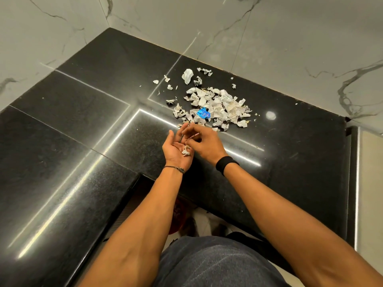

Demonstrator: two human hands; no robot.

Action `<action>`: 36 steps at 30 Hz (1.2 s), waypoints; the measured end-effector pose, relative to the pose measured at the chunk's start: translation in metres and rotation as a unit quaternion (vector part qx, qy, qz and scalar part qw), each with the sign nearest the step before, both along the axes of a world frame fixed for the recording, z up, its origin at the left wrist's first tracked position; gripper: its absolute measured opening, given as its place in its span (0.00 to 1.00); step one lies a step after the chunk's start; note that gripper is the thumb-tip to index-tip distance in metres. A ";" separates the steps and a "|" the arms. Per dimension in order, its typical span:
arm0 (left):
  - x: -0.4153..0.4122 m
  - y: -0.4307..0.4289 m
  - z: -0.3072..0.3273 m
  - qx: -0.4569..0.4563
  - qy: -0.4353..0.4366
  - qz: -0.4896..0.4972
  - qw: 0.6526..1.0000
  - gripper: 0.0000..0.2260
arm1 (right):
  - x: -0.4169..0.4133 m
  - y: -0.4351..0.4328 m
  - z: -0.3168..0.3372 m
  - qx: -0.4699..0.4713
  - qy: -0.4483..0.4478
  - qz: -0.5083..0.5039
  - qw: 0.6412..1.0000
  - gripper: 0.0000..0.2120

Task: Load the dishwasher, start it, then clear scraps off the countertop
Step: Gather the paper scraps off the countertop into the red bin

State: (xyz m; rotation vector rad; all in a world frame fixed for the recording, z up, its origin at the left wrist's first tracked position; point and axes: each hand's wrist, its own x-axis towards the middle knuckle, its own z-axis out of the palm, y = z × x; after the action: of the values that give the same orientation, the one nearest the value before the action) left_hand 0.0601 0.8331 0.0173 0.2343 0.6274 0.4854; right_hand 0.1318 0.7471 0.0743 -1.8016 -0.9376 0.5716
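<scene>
A pile of torn white paper scraps [215, 105] lies on the black stone countertop [83, 129], with a crumpled blue wrapper [203, 114] in it. Smaller bits are scattered toward the back wall. My left hand [176, 150] is held palm up just in front of the pile and cups a small white scrap [186, 151] and a thin stick-like piece. My right hand [204, 142] hovers over that palm, its fingertips pinched on a small scrap. Both hands are a little above the counter.
The countertop is L-shaped and meets white marbled walls [269, 38] at the back and left. Its inner front corner edge [141, 175] is near my wrists. A reddish object [180, 212] sits on the floor below. A lighter surface [371, 172] adjoins the counter's right end.
</scene>
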 end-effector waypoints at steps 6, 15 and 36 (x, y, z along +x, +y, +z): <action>-0.008 0.008 0.013 -0.026 -0.050 0.044 0.997 0.23 | 0.013 0.005 -0.001 0.016 0.016 -0.058 0.998 0.10; -0.025 0.013 0.016 -0.028 -0.012 0.125 0.992 0.24 | 0.053 0.016 -0.021 -0.212 -0.248 0.125 0.937 0.23; 0.017 -0.011 0.030 -0.014 0.008 0.131 0.991 0.24 | 0.031 0.011 -0.003 0.063 -0.087 0.138 0.985 0.18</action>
State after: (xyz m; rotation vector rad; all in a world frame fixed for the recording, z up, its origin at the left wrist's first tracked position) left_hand 0.0770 0.8220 0.0468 0.1291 0.6847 0.7263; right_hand 0.1627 0.7583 0.0712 -1.6376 -1.3261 0.5180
